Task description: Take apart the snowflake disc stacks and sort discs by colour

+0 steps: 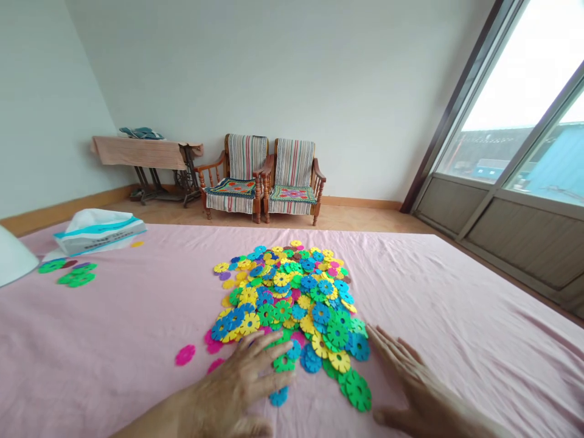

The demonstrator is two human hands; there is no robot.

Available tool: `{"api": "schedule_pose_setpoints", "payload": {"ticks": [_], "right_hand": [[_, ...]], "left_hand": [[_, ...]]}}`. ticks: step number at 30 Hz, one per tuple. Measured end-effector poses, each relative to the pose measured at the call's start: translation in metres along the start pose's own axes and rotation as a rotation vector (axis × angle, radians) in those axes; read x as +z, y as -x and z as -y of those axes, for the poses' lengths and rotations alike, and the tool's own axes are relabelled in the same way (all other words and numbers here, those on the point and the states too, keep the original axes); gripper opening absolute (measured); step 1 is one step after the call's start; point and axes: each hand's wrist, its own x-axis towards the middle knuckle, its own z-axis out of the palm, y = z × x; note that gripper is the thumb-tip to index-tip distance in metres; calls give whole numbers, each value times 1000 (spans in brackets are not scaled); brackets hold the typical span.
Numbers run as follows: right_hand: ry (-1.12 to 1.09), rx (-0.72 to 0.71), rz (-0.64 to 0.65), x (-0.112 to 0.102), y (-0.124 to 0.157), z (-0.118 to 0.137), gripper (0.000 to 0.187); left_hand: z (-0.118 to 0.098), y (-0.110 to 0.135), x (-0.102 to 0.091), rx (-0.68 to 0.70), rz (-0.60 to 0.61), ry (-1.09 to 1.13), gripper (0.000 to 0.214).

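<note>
Here, at the near edge of a heap of multicoloured plastic flower-shaped discs (283, 298) on a pink bedsheet (460, 286), left hand (237, 383) spread open over the heap's near side, right hand (415, 380) spread just beside it, neither pinching anything.

This place is a room in a home, I think a bedroom. There is a bed (114, 340) with a pink sheet, two wooden armchairs (260, 176) with striped cloth covers, an old sewing machine table (141, 153) by the wall, and a big window (511, 103).
</note>
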Motion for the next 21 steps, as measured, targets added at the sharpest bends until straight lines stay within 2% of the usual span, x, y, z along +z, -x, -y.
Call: {"api": "schedule_pose_setpoints", "payload": {"ticks": [4,11,16,21], "right_hand": [[-49,0,-50,7,-37,30,84],[-161,-110,-332,37,-108,71,64],[-295,-104,-375,47,-149,94,61],[-283,-153,-301,30,-179,112,71]], "left_hand": [[4,-20,7,-21,-146,-96,44],[22,-29,19,-161,-428,-183,27],[30,-26,32,-201,-619,-197,45],[36,-24,36,-236,-673,-269,63]]}}
